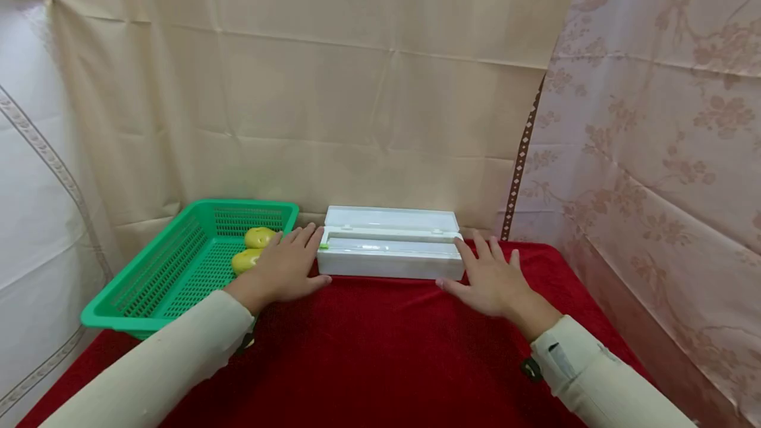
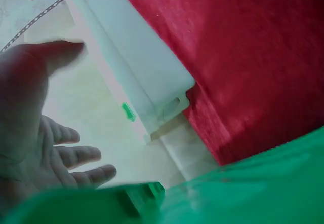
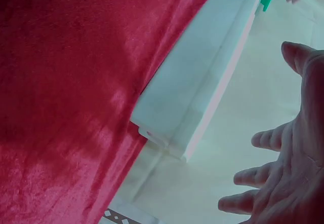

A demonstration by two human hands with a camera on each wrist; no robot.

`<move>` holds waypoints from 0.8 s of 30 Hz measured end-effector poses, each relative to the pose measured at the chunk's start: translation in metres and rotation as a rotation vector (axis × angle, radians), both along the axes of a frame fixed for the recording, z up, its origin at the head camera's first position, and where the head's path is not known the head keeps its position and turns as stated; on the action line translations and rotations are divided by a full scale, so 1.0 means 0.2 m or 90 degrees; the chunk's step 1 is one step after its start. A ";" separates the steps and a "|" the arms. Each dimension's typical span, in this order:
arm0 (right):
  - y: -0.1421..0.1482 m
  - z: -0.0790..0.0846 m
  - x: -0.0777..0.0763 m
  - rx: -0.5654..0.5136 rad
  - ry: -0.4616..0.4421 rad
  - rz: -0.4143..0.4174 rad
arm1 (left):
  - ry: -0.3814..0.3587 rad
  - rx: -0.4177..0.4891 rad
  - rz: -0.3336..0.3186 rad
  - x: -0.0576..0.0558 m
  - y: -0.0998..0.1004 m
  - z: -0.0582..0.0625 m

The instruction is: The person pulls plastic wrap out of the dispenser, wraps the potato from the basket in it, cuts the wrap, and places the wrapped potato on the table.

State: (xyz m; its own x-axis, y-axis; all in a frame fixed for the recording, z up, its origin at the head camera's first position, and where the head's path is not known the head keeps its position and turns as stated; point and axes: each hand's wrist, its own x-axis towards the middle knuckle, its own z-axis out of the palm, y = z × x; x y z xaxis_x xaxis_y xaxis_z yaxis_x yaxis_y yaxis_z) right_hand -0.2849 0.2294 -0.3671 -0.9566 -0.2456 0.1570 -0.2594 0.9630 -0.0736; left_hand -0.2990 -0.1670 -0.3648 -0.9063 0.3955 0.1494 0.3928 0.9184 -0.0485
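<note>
A long white box (image 1: 389,265) with its hinged lid (image 1: 392,218) raised stands at the back of the table; it looks like a cling film dispenser with a small green piece (image 2: 128,111) at its left end. My left hand (image 1: 288,266) hovers by the box's left end, fingers spread, overlapping the basket's right side in the head view. At the other end, my right hand (image 1: 490,279) is held with fingers spread and the thumb toward the box's front. Both wrist views show the palms holding nothing, with gaps between the hands and the box.
On the left sits a green plastic basket (image 1: 107,306) with perforated walls. Inside it are two yellow, fruit-like items (image 1: 259,237), partly hidden by the left hand. Red cloth (image 1: 380,355) covers the table. Beige curtain (image 1: 357,84) hangs right behind the box, patterned fabric (image 1: 672,150) on the right.
</note>
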 end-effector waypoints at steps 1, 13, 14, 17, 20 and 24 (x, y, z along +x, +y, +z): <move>0.00 0.00 -0.01 -0.004 0.008 0.005 | 0.010 -0.001 -0.010 -0.01 0.01 0.00; -0.01 -0.02 -0.11 -0.039 0.053 0.026 | 0.035 0.028 -0.017 -0.12 0.14 0.01; -0.01 -0.02 -0.12 -0.043 0.057 0.028 | 0.036 0.033 -0.011 -0.13 0.14 0.01; -0.01 -0.03 -0.14 -0.056 0.068 0.036 | 0.021 0.065 0.007 -0.15 0.16 0.00; -0.01 -0.05 -0.17 -0.075 0.082 0.038 | 0.008 0.099 0.020 -0.17 0.17 -0.01; -0.01 -0.07 -0.20 -0.106 0.097 0.035 | 0.000 0.154 0.038 -0.17 0.19 -0.02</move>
State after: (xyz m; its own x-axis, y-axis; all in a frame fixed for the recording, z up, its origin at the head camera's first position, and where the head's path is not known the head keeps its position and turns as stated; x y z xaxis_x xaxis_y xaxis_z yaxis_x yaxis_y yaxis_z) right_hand -0.3258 0.2270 -0.3809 -0.9048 -0.2554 0.3408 -0.3312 0.9250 -0.1862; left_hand -0.3337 -0.1294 -0.3679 -0.9268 0.2941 0.2335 0.3376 0.9249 0.1750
